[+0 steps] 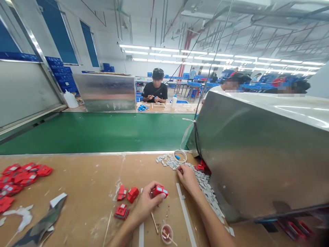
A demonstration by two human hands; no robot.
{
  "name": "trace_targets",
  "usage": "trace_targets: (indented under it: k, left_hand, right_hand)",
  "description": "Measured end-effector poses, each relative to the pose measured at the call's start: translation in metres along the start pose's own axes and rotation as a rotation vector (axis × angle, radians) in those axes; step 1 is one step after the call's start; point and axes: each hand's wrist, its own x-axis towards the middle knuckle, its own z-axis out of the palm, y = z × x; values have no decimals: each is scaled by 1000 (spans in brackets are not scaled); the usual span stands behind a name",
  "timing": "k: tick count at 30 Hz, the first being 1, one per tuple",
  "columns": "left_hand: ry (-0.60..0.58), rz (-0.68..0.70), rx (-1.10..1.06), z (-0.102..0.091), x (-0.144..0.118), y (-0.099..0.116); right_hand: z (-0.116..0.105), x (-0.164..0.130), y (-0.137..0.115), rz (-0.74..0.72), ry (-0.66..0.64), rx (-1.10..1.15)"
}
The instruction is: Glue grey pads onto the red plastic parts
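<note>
My left hand (148, 202) is closed around a small red toy car (160, 190) with pale blue windows, held just above the table. My right hand (189, 176) reaches to the edge of a spread of small flat grey pieces (205, 185). Its fingertips are bent together there, and whatever is between them is too small to make out. Left of my left hand stand several more red toy car parts (121, 211). Below it, a wooden stick (155, 223) lies on the table beside a small cup (167, 234) with sticks in it.
A heap of red parts (24, 178) lies at the left, near a camouflage cloth (42, 223). A white ring (180, 156) rests by the grey pieces. A metal housing (252, 161) blocks the right side. Beyond the green belt (123, 132), a co-worker (155, 90) sits handling blue parts.
</note>
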Motion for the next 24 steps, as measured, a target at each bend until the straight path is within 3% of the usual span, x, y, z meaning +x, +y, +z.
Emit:
trace_targets:
  k: [5,12,16,24]
  left_hand:
    - [7,-4,-72,3,16,-31]
    - [10,-50,-165,-7,16,-38]
    - [19,-44,-248,-6,22,-40]
    - [-51,-91,-348,-10,24,-37]
  right_hand:
    - [10,-9,1,-12,-111,314]
    - [8,-23,-20,223,-231,918]
    - [-2,-31,-33,273,-307,973]
    - [-12,-42,-47,189,-408,870]
